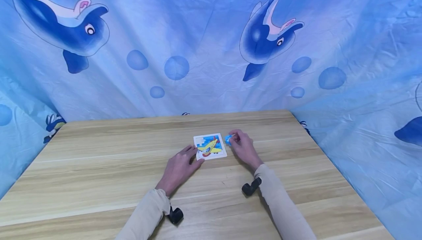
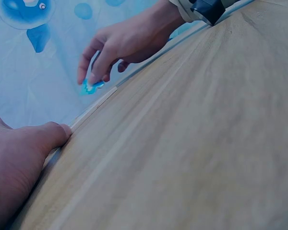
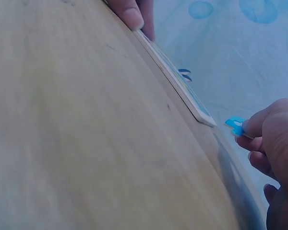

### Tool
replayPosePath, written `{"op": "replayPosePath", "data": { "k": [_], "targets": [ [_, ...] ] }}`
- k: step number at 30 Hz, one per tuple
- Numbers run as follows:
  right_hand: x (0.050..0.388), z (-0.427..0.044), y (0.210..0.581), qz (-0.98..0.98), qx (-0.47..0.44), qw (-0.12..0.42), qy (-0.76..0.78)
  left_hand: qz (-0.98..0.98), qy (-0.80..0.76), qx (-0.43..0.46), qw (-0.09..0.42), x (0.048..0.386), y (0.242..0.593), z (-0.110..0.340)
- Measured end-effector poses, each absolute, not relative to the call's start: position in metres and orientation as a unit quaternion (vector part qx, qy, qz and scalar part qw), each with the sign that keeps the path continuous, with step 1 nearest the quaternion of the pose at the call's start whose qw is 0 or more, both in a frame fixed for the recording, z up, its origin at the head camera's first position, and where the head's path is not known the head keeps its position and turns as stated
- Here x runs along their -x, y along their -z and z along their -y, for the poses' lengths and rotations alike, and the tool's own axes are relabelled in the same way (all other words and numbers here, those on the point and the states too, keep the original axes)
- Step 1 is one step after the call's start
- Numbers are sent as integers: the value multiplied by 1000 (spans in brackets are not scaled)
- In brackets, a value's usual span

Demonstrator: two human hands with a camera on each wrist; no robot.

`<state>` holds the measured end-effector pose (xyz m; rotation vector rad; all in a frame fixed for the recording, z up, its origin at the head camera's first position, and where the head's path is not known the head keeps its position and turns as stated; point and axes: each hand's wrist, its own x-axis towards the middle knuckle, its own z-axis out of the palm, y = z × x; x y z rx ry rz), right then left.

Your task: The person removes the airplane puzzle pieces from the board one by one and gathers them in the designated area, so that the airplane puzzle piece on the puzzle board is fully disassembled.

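Note:
A small square jigsaw puzzle [image 1: 224, 155] lies flat on the wooden table, its white frame round a yellow airplane on blue. A pale gap without a picture piece shows in its upper left part. At the lower left corner, my left hand [image 1: 179, 167] holds the frame, thumb on the near edge and fingers on the left side. Just right of the frame, my right hand [image 1: 243, 146] pinches a blue puzzle piece [image 3: 235, 125] between thumb and fingers. In the right wrist view that piece is held above the table, apart from the frame.
The wooden table [image 1: 99, 170] stretches out on both sides of the puzzle. Behind it hangs a blue curtain [image 1: 211, 97] printed with dolphins and bubbles. A black wrist camera [image 1: 176, 216] is on the left sleeve and another black camera [image 1: 251, 187] on the right.

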<state>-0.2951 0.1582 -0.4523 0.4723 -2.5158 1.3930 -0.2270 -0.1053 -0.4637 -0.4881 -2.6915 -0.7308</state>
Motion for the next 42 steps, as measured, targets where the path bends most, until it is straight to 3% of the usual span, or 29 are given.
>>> {"op": "replayPosePath", "data": {
  "k": [24, 42],
  "targets": [
    [293, -180, 459, 896, -137, 147, -396, 940, 263, 171, 137, 228, 464, 108],
    [291, -181, 459, 913, -113, 127, -370, 937, 272, 180, 128, 229, 463, 111]
  ]
}}
